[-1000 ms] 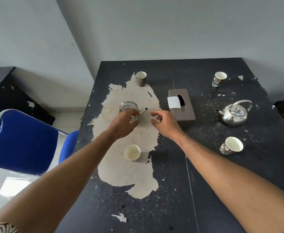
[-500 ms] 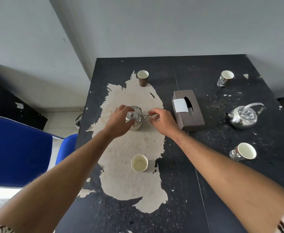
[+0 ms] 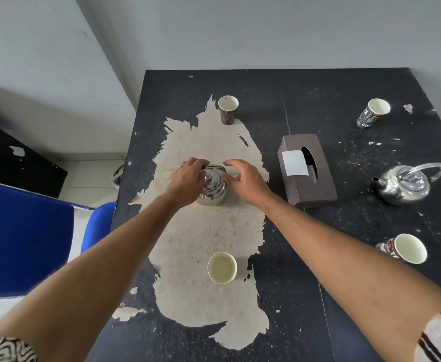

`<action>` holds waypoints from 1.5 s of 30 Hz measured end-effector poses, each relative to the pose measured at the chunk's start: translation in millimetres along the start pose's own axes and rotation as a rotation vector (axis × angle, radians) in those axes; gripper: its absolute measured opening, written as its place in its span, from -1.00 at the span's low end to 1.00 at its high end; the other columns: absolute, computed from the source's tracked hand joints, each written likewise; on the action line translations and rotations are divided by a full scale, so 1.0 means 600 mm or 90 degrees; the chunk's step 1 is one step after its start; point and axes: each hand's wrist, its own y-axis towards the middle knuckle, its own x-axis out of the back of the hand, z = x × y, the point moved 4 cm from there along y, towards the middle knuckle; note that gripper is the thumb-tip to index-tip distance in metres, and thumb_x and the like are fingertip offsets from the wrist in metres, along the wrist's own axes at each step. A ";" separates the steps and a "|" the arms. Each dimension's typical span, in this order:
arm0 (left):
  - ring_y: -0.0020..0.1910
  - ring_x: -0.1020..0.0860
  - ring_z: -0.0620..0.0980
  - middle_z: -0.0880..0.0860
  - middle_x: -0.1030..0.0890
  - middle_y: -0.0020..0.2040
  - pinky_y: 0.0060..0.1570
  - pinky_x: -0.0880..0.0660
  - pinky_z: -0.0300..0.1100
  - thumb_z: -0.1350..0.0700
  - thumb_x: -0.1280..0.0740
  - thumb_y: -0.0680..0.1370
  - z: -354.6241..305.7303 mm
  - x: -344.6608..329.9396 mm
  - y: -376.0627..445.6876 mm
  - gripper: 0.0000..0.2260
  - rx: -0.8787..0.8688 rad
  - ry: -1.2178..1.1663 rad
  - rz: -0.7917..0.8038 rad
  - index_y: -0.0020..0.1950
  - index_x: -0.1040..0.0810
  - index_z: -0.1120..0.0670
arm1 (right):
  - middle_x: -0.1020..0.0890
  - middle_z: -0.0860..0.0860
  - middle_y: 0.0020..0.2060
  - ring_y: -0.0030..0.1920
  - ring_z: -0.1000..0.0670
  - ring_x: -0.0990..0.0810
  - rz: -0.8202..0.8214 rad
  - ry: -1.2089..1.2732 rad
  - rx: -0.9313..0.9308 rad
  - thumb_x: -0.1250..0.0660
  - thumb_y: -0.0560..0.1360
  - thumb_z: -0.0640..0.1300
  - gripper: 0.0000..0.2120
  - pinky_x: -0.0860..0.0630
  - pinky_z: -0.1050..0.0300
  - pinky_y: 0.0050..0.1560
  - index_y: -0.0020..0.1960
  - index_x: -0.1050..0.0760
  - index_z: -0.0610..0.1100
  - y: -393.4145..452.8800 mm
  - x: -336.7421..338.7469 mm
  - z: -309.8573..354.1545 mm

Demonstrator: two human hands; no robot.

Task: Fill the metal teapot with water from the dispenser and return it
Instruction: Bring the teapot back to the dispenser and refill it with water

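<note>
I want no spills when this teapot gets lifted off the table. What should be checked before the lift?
1. Left hand holds the teapot handle: ok, fingers curl over it.
2. Lid seated: ok, knob shows on top.
3. Right hand steadying the pot: cannot tell, it is at the spout side, contact unclear.
4. Cup near the lift path: ok, it stands apart.
5. Tissue box clear of the pot: ok.
</note>
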 end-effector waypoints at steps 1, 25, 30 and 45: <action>0.27 -0.49 0.23 0.16 -0.55 0.30 0.31 -0.41 0.15 0.17 -0.17 0.69 0.004 -0.001 0.004 -0.70 0.000 -0.008 0.000 0.39 -0.50 0.13 | -0.56 -0.07 0.37 0.26 -0.07 -0.58 0.014 -0.006 0.003 -0.38 0.63 -0.14 -0.59 -0.48 0.11 0.28 0.45 -0.47 -0.15 0.007 -0.005 0.001; -0.22 -0.54 -0.03 0.09 -0.66 -0.15 -0.18 -0.49 -0.14 0.07 -0.24 0.71 -0.105 0.090 -0.057 -0.76 0.072 -0.293 0.043 0.01 -0.63 0.16 | -0.67 0.07 0.15 -0.14 0.23 -0.57 -0.014 -0.001 0.087 -0.32 0.66 -0.14 -0.74 -0.41 0.43 -0.08 0.32 -0.60 -0.11 -0.040 0.098 0.087; -0.16 -0.65 0.04 0.15 -0.69 -0.12 0.03 -0.66 0.05 0.11 -0.34 0.67 -0.146 0.093 -0.112 -0.82 0.116 -0.474 0.040 0.01 -0.66 0.19 | -0.65 0.07 -0.02 -0.11 0.08 -0.61 -0.118 0.035 0.020 -0.42 0.59 -0.10 -0.80 -0.52 0.28 -0.10 0.16 -0.64 -0.16 -0.091 0.128 0.107; -0.06 -0.73 0.24 0.29 -0.73 -0.04 0.00 -0.71 0.02 0.20 -0.44 0.61 -0.260 0.059 -0.270 -0.88 0.151 -0.592 -0.064 0.03 -0.71 0.25 | -0.73 -0.18 -0.19 -0.12 -0.22 -0.76 -0.008 0.368 -0.285 -0.47 0.33 -0.04 -0.68 -0.71 -0.25 -0.09 -0.10 -0.67 -0.30 -0.237 0.148 0.141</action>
